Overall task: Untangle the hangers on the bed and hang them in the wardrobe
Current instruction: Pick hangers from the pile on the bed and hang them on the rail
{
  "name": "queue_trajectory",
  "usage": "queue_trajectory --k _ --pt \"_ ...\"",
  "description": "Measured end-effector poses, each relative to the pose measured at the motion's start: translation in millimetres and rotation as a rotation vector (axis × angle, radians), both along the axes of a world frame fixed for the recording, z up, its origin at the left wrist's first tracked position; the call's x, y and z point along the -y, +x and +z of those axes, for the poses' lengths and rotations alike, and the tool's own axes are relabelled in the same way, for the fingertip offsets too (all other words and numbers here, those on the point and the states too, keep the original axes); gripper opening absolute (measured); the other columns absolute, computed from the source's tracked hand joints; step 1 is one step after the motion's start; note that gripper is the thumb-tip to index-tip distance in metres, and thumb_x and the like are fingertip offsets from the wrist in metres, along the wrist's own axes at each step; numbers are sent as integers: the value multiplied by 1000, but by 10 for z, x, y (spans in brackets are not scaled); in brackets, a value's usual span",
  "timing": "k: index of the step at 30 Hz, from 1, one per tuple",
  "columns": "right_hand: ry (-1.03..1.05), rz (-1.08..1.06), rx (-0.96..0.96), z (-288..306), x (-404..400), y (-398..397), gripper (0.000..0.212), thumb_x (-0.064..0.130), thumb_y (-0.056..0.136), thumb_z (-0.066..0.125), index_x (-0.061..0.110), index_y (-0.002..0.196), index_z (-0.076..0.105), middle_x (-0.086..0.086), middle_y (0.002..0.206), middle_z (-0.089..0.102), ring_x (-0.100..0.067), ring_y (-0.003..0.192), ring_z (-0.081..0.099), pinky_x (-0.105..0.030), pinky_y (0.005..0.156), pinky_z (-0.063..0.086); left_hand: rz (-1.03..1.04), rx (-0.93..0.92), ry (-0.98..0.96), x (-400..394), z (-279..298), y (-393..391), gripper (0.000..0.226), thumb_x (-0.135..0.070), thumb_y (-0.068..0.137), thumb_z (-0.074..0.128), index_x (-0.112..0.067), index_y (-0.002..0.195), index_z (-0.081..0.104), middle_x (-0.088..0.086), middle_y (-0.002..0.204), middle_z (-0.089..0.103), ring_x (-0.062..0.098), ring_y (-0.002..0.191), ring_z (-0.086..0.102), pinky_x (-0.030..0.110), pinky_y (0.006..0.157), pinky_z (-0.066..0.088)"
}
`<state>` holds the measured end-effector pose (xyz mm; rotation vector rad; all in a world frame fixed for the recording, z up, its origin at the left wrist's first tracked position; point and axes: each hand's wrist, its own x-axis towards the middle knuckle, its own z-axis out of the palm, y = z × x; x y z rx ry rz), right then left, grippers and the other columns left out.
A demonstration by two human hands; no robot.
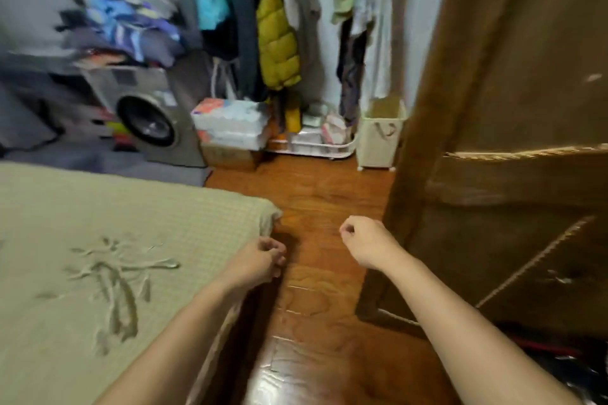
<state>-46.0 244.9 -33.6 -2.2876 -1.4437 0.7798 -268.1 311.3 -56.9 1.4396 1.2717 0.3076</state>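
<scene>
A tangle of pale hangers (112, 283) lies on the beige bed cover (164, 207), left of centre; blur makes single hangers hard to tell apart. My left hand (263, 260) hovers at the bed's right edge, to the right of the hangers, with curled fingers that hold nothing. My right hand (365, 242) is out over the wooden floor with its fingers curled in, also holding nothing. A tall brown wardrobe panel (493, 108) with gold trim fills the right side, close beside my right arm.
Clothes, among them a yellow-green padded jacket (278, 43), hang along the back wall. Below stand a washing machine (148, 115), stacked packs (230, 128), a white rack (316, 145) and a cream basket (381, 131). Wooden floor (312, 194) runs between bed and wardrobe.
</scene>
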Motion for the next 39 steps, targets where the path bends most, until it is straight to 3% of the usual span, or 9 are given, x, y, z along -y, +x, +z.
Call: queue_trajectory --k 3,7,13,17,24,28,31,35,39 --pt "-43 219 24 -114 -566 -856 23 26 100 43 24 106 66 3 103 65 -18 86 61 -30 68 46 228 -11 -74 -22 -137 -1105 17 -8 99 46 -8 103 63 7 83 65 16 62 55 21 51 36" --pt "-103 481 -5 -319 -1318 -2269 24 22 97 45 13 91 66 -1 84 65 -26 80 64 -31 62 43 514 -1 -113 7 -379 -2495 16 -15 99 50 -10 106 64 7 91 68 15 65 59 26 58 41" --pt "-227 664 -120 -1008 -1747 -3899 17 28 95 50 24 93 66 2 89 67 -23 90 67 -34 76 51 768 -33 -202 169 -917 -3844 17 -16 98 50 -10 101 65 6 89 69 16 66 60 27 59 43" --pt "-394 683 -76 -1706 -1934 -4136 16 27 91 50 23 80 62 0 84 64 -28 85 66 -41 82 56 874 -25 -323 268 -1222 -4310 18 -17 99 53 -6 102 66 8 89 69 17 65 61 27 58 42" --pt "-539 654 -7 -2888 -2632 -4366 19 24 93 47 21 86 64 -3 95 67 -26 95 64 -33 79 49 1016 -135 -452 -104 -2242 -4554 20 -15 101 51 -6 93 68 12 85 69 18 64 59 21 51 42" --pt "-531 750 8 -3511 -3192 -4598 11 18 94 51 21 92 62 0 99 63 -24 101 60 -30 79 43 993 -232 -485 -628 -2939 -4443 26 -24 101 50 -16 87 71 6 81 74 18 66 66 29 63 51" --pt "-403 749 22 -3895 -3710 -4708 20 15 92 56 16 111 62 -3 108 62 -21 98 58 -28 75 38 970 -356 -388 -1290 -3398 -4473 20 -27 98 53 -23 82 65 -5 81 71 20 78 67 36 74 53" --pt "-218 724 49 -4313 -4300 -4753 21 12 91 54 15 108 66 -5 100 61 -25 92 61 -30 71 40 1030 -536 -110 -2291 -4033 -4650 10 -33 94 55 -26 94 62 -6 85 65 20 81 63 35 69 49" --pt "-178 744 13 -4480 -4486 -4625 25 11 86 63 20 110 65 -2 100 56 -23 92 58 -33 78 45 755 -800 -99 -2650 -4484 -4721 30 -41 96 50 -22 117 59 3 109 57 26 101 57 42 78 52"
